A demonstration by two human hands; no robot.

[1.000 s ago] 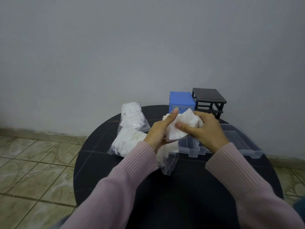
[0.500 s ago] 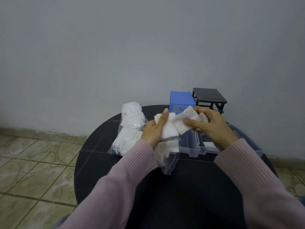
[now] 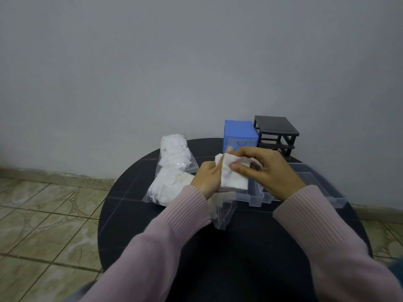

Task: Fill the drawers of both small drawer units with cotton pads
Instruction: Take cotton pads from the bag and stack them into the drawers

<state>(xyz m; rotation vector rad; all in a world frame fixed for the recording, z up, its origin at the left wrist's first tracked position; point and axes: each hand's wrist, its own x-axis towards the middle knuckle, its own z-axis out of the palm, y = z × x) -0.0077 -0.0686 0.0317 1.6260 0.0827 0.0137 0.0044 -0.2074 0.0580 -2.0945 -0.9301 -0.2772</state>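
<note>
**Two hands hold a stack of cotton pads over the desk**

A person in pink sleeves works at a round black desk (image 3: 135, 216). Both hands are up above the middle of the desk. The left hand (image 3: 207, 178) grips a white stack of cotton pads (image 3: 233, 178) from the left side, with its thumb up along the stack. The right hand (image 3: 269, 171) pinches the top of the same stack with its fingers curled over it.

Under the hands lie clear plastic drawers (image 3: 318, 184), side by side, reaching toward the right edge of the desk. What is inside them cannot be seen well.

At the far edge of the desk stand the two small units. The blue drawer unit (image 3: 239, 134) has a drawer in it. Just beside it, on its right, is the black drawer unit (image 3: 277, 132), and its frame looks open with no drawers in it.

On the left side of the desk lie two clear bags of cotton pads (image 3: 173, 171), one behind the other and touching. A third clear bag (image 3: 224, 214) lies just below the left hand, with some white pads in it.
</note>
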